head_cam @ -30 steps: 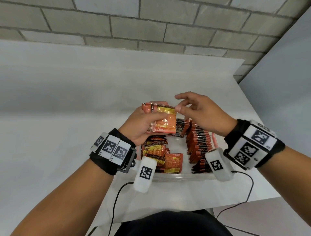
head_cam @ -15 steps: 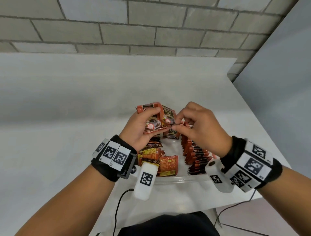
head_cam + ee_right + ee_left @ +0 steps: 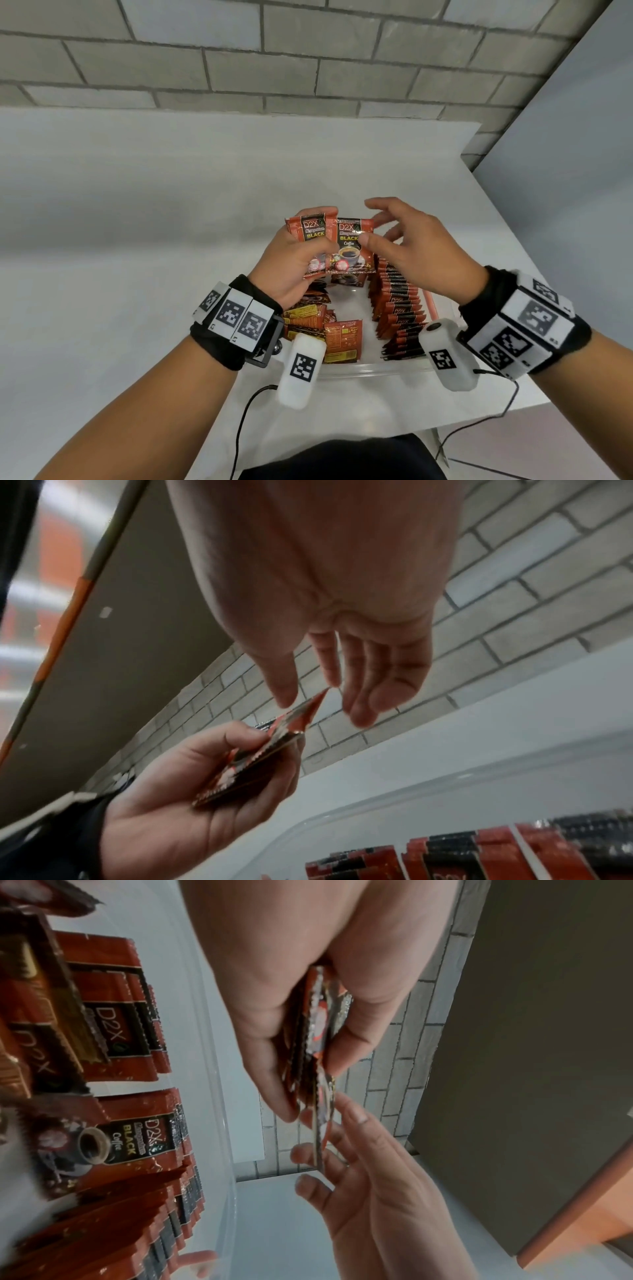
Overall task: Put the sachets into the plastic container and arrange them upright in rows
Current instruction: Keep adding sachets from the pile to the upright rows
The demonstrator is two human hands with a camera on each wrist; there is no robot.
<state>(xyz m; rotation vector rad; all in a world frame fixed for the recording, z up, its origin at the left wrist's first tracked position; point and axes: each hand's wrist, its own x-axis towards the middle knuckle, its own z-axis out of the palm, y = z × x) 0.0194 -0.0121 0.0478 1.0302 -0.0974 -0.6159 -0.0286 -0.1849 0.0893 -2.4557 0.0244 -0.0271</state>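
The fanned sachets (image 3: 330,248), gripped in the left hand (image 3: 291,263), are best squared by the open-fingered right hand (image 3: 416,251) at 3 o'clock before being stood upright in the plastic container (image 3: 370,368).

two hands (image 3: 294,260), one clear container (image 3: 370,368), two front-facing sachets (image 3: 349,246) held; the upright ones are too many to count.

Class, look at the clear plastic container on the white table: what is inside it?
Inside the clear plastic container, a row of red-and-black sachets stands on edge at the right; loose orange sachets lie at the left. The left hand and its held sachets hide the far end.
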